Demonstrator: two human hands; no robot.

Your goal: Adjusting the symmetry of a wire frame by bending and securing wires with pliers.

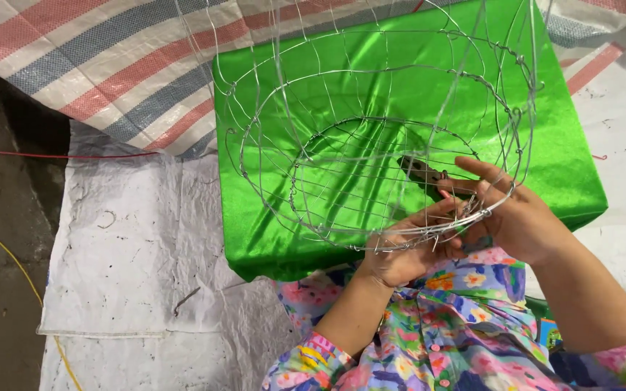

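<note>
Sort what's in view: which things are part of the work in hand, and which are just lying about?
In hand: wire frame, gripped at its rim by left hand and right hand; pliers in the right hand; green satin cloth beneath.

Lying about: striped tarp, white sheet, red cord, yellow cord.

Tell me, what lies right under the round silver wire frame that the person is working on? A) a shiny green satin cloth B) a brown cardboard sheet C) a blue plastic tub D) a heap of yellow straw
A: through the rings of the round silver wire frame a shiny green satin cloth shows, spread beneath it, while the left hand and the right hand grip the frame's near rim.
</note>
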